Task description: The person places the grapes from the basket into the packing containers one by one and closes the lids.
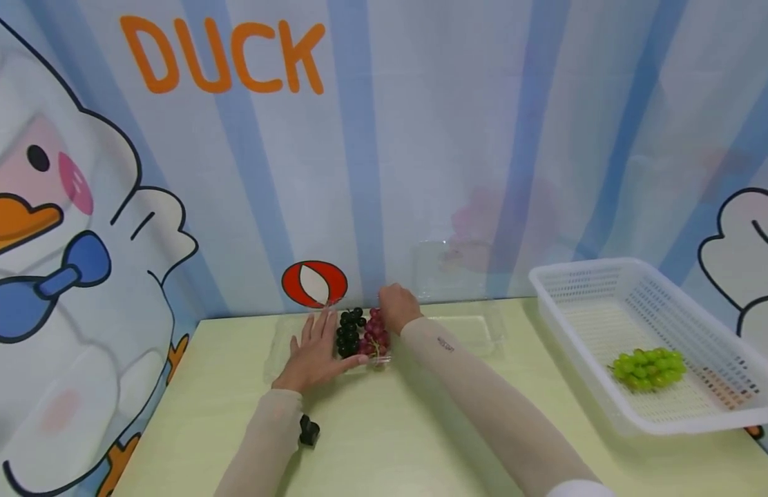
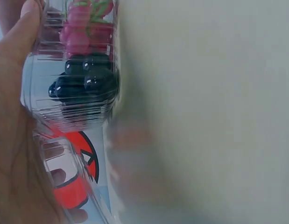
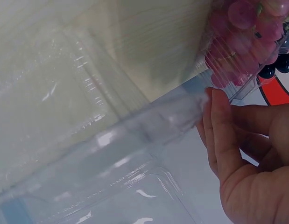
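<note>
A clear plastic box [image 2: 37, 77] holds dark grapes [image 1: 349, 333] on the left and red grapes [image 1: 374, 331] on the right. My left hand [image 1: 312, 351] lies spread against the box's left side, its thumb reaching along the front. Under and beside it is more clear plastic [image 2: 81, 163], standing tilted in the left wrist view. To the right of the red grapes, my right hand [image 1: 399, 308] has bent fingers. In the right wrist view, its fingertips [image 3: 216, 95] pinch the edge of an empty clear container [image 3: 95, 93]; the exact contact is partly hidden.
A white perforated basket [image 1: 583, 359] stands at the right with a bunch of green grapes [image 1: 648, 369] in it. Behind the table [image 1: 359, 442] hangs a striped curtain [image 1: 415, 138] with duck pictures. A clear lid [image 1: 452, 269] rises near the curtain.
</note>
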`<state>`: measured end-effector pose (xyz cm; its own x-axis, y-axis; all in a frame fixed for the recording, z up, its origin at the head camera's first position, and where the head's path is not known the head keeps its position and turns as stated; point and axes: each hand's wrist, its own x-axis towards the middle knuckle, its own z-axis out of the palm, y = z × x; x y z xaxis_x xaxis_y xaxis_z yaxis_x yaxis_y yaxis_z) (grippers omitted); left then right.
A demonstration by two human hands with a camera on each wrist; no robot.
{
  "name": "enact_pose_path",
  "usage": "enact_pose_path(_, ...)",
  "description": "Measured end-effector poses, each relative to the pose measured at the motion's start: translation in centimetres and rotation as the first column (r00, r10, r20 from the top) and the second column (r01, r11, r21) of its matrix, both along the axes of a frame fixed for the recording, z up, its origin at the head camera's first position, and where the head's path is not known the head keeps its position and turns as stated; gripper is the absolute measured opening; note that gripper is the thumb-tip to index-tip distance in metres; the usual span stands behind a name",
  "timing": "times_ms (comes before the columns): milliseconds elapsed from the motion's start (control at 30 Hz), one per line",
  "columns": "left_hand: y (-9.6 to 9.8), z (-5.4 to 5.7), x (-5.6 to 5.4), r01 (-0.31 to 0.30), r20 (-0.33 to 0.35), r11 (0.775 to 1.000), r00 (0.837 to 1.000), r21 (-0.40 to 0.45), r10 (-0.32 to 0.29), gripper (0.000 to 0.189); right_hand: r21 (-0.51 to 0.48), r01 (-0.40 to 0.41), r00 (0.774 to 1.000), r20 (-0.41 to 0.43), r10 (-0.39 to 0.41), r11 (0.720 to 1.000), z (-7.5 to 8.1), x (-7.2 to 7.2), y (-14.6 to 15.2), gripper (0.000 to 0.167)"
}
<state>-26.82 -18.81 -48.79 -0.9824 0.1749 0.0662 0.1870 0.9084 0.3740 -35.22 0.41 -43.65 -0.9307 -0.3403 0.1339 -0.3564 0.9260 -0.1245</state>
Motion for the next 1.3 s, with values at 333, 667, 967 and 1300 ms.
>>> enact_pose_path(333,0.3,-0.1,2.4,-0.029,-0.207,0.996,0.977,0.08,0.045,0.093,-0.002,-0.015,0.999,-0.039,0.015,1.0,-0.1,-0.4,0.5,0.01)
enact_pose_path(667,1.0,0.6,5.6,-0.119,-0.259,0.883,0.931,0.453,0.258,0.043,-0.035,-0.009,1.0,-0.012,0.009,0.999,-0.2,-0.7,0.8,0.011)
enact_pose_path(967,1.5,0.3,7.5,-0.206,0.071,0.532,0.962,0.821,0.262,0.035,-0.032,-0.009,1.0,-0.018,0.008,0.999,-0.5,-0.9,0.6,0.011)
enact_pose_path(1300,1.0,-0.5,8.0,-0.434,0.42,0.136,0.9,0.891,0.117,0.039,-0.041,-0.022,0.999,-0.034,0.021,0.999,-0.6,-0.6,0.0,0.012)
